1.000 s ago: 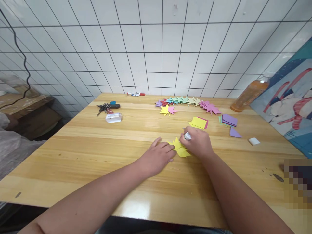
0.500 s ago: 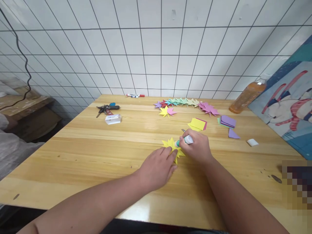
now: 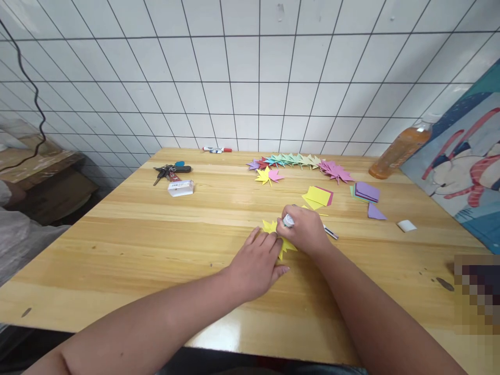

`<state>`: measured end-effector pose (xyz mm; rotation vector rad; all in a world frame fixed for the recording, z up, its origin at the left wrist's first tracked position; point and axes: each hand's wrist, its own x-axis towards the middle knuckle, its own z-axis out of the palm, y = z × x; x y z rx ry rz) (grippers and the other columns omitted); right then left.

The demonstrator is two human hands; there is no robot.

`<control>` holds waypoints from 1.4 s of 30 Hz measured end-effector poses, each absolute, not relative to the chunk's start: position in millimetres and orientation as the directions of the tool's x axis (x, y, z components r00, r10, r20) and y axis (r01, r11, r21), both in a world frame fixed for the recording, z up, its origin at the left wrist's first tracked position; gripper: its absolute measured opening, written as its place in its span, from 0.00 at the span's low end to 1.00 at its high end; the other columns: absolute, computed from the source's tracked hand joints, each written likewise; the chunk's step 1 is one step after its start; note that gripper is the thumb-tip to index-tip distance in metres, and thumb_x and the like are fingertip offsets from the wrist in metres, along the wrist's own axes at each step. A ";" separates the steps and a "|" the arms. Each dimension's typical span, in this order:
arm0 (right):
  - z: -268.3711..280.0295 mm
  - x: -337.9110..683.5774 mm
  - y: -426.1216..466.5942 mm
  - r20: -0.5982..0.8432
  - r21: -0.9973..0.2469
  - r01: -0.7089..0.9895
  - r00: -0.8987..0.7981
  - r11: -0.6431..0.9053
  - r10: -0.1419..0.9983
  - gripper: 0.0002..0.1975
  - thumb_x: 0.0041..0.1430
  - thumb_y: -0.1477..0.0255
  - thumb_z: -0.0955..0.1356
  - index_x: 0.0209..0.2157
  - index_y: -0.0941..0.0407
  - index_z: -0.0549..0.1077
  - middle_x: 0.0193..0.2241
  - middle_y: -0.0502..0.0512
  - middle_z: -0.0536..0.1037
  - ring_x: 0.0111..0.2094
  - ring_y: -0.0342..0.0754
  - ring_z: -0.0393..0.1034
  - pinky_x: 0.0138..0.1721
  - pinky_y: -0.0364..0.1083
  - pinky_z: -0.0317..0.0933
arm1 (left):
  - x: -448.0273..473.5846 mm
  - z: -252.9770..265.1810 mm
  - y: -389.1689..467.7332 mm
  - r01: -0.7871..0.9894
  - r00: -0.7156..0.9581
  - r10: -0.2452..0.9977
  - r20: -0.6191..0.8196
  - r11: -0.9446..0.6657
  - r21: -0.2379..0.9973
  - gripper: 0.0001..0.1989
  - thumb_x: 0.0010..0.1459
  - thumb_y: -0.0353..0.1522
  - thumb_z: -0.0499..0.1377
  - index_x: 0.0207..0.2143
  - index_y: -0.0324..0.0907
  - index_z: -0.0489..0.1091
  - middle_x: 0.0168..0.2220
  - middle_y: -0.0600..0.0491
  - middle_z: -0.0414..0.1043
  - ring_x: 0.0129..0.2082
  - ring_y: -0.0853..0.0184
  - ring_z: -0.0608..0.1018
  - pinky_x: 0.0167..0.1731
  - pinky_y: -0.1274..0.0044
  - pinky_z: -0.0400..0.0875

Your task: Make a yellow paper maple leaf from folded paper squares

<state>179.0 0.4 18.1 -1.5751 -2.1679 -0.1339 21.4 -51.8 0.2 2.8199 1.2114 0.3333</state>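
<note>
A spiky yellow folded-paper piece [image 3: 288, 249] lies on the wooden table, partly covered by both hands. My left hand [image 3: 258, 260] rests flat over its near left side, fingers stretched out and pressing it down. My right hand [image 3: 307, 229] is closed around a white-capped glue stick [image 3: 288, 221], held over the yellow paper. The glue stick's tip is hidden behind my fingers, so contact with the paper cannot be seen. A slim utility knife [image 3: 330, 232] lies just right of my right hand, its other end hidden.
Yellow paper sheets [image 3: 317, 197], purple sheets [image 3: 367, 191] and an eraser-like white block [image 3: 407, 225] lie to the right. Folded paper stars [image 3: 291, 161] line the back. Keys [image 3: 172, 171], a clear box [image 3: 180, 188] and markers [image 3: 217, 150] sit left. An orange drink bottle [image 3: 402, 151] leans right.
My right hand has shifted left over the yellow paper and turned the glue stick steeper, uncovering more of the knife. My left hand stays on the paper, its thumb further out.
</note>
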 end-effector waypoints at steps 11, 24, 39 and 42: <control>25.4 209.0 0.1 0.583 -0.336 0.919 0.032 0.205 0.812 0.08 0.51 0.67 0.64 0.22 0.55 0.66 0.19 0.48 0.70 0.23 0.44 0.64 0.25 0.41 0.49 | 11.3 6.9 -46.5 0.655 0.724 0.670 0.165 -0.742 0.140 0.13 0.61 0.33 0.47 0.47 0.41 0.62 0.49 0.49 0.64 0.53 0.63 0.64 0.60 0.64 0.40; 22.3 186.4 -8.4 0.426 -0.230 0.908 -0.230 0.351 0.875 0.07 0.51 0.67 0.63 0.23 0.54 0.65 0.20 0.48 0.71 0.24 0.44 0.65 0.25 0.42 0.47 | 8.5 13.6 -46.2 0.605 0.752 0.634 0.179 -0.772 0.193 0.15 0.59 0.41 0.51 0.46 0.44 0.64 0.49 0.48 0.62 0.56 0.60 0.58 0.60 0.60 0.41; 24.2 200.7 2.4 0.515 -0.282 0.940 -0.019 0.190 0.857 0.08 0.51 0.67 0.63 0.23 0.55 0.65 0.19 0.49 0.71 0.22 0.44 0.63 0.25 0.42 0.47 | 6.5 12.3 -41.1 0.584 0.753 0.630 0.189 -0.773 0.247 0.17 0.60 0.42 0.49 0.48 0.44 0.64 0.48 0.48 0.64 0.56 0.59 0.59 0.59 0.59 0.42; 28.9 208.0 -2.2 0.557 -0.415 0.890 0.086 0.187 0.826 0.09 0.51 0.66 0.63 0.22 0.55 0.64 0.18 0.48 0.70 0.21 0.43 0.63 0.25 0.41 0.50 | 5.9 11.5 -40.0 0.567 0.765 0.615 0.190 -0.784 0.252 0.23 0.59 0.45 0.49 0.54 0.44 0.59 0.49 0.47 0.64 0.56 0.58 0.60 0.59 0.57 0.40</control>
